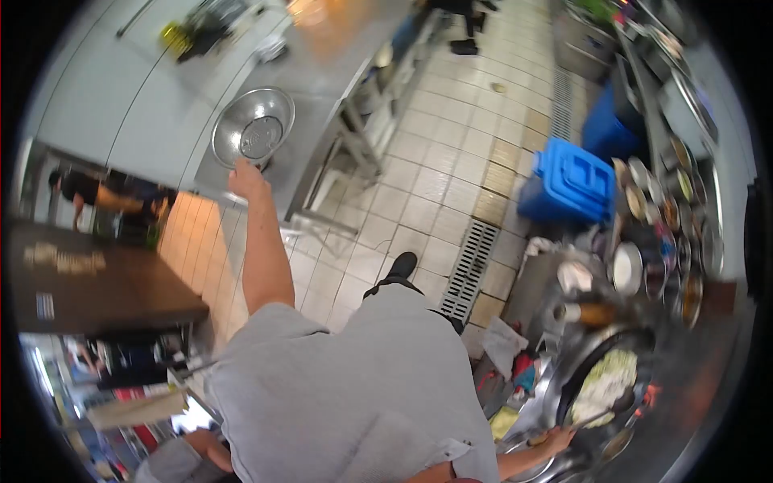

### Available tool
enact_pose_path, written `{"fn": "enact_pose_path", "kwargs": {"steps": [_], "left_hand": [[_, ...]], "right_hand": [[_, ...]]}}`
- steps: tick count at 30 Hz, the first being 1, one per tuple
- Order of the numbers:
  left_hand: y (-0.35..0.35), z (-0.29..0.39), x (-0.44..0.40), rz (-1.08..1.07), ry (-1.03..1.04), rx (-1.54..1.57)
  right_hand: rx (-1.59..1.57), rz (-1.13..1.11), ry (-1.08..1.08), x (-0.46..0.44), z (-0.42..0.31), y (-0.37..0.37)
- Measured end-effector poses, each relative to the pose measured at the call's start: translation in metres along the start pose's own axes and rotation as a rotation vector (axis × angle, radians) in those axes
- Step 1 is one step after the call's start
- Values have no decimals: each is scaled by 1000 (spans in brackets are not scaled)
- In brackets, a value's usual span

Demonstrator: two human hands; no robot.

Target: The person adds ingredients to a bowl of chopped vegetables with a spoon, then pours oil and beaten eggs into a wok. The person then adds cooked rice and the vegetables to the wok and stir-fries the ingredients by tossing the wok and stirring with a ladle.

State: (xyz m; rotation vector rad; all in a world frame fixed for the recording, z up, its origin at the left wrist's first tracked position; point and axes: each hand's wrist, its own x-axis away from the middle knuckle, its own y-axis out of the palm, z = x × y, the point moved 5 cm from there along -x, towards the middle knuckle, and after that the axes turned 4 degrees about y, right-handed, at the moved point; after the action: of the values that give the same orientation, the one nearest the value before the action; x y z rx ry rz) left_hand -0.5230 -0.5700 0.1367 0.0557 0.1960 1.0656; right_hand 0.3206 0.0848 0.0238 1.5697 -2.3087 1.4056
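Observation:
My left hand (pixel 248 179) reaches out at the upper left, its fingers closed on the near rim of a metal colander (pixel 276 103). The colander rests on a steel counter with a round dark patch showing inside it. At the lower right my right hand (pixel 557 440) is wrapped round the handle of a utensil (pixel 597 417) whose far end lies in the food. Pale green and white food (pixel 605 385) fills part of a large dark wok (pixel 573 385) on the stove.
A steel counter (pixel 318 76) runs along the upper left. On the tiled floor stands a blue lidded bin (pixel 573 181) beside a drain grate (pixel 469 270). Several bowls (pixel 628 268) crowd the right side. Other people (pixel 101 193) are at the left, lower left and top.

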Motion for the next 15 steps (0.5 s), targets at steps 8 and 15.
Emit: {"fn": "enact_pose_path", "kwargs": {"steps": [8, 15], "left_hand": [[-16, -146, -167, -398, 719, -1672], [7, -207, -186, -493, -469, -295]], "right_hand": [[330, -107, -558, -71, 11, 4], [339, 32, -375, 5, 38, -4]]}}
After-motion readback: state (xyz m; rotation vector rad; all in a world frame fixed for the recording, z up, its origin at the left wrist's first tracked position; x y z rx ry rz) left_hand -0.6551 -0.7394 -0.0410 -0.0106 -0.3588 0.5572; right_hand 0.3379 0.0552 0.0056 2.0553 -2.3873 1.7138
